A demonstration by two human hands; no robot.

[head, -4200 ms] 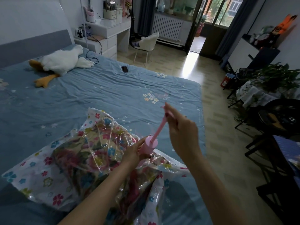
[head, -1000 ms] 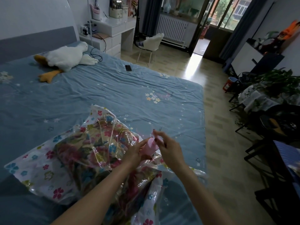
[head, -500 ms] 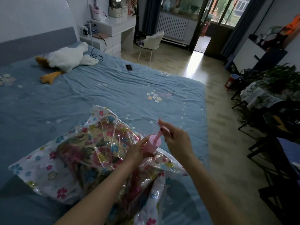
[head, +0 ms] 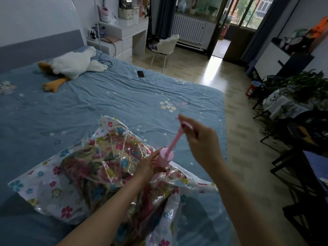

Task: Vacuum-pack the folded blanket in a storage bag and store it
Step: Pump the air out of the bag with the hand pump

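A clear storage bag (head: 46,189) with a flower-print border lies on the blue bed near its front edge. Inside it sits the folded floral blanket (head: 99,167). A pink hand pump (head: 164,159) stands on the bag. My left hand (head: 147,166) grips the pump's barrel. My right hand (head: 200,139) pinches the handle at the top of the pump's rod (head: 174,141), which is drawn well out of the barrel. The bag's valve is hidden under the pump.
A white plush goose (head: 71,65) and a black phone (head: 140,74) lie farther back on the bed (head: 124,96). A white desk (head: 124,32) and chair (head: 166,46) stand beyond. Dark chairs and plants (head: 305,86) crowd the right side; tiled floor (head: 236,107) runs between.
My right hand has risen, pulling the pump's rod out of the barrel from its pushed-in position a second ago. My left hand has stayed on the barrel.
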